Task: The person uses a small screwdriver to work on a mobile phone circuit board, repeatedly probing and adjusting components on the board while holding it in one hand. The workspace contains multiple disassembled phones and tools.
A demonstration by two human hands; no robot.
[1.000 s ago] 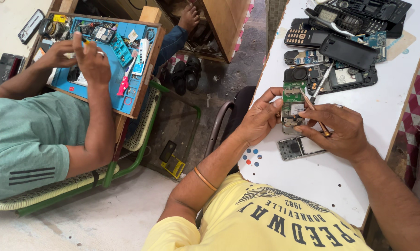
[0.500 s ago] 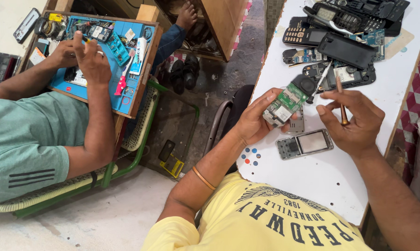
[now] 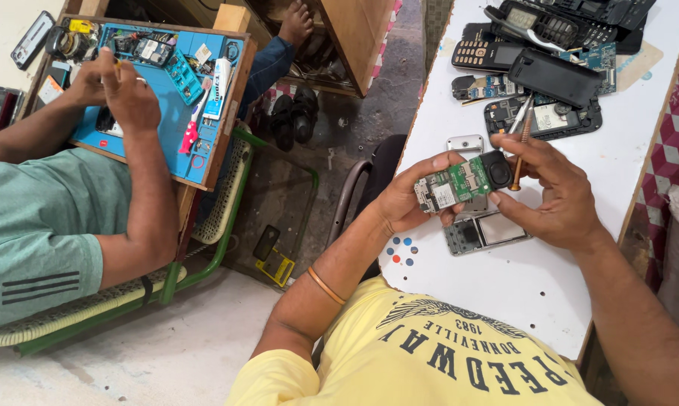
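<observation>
Since half a second ago, right hand (image 3: 553,199) closes in on green circuit board (image 3: 453,184), gripping screwdriver (image 3: 521,149). Left hand (image 3: 408,199) pinches board above white table (image 3: 520,278).

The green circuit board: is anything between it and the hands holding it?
No. The left hand grips the circuit board directly, and the right hand, holding a screwdriver, touches its speaker end. Nothing lies between.

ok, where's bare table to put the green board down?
Bare white table lies below the open phone frame, toward the person's chest, and along the right edge past the right hand. The far end is crowded with the phone pile. The left hand holds the green circuit board.
</observation>
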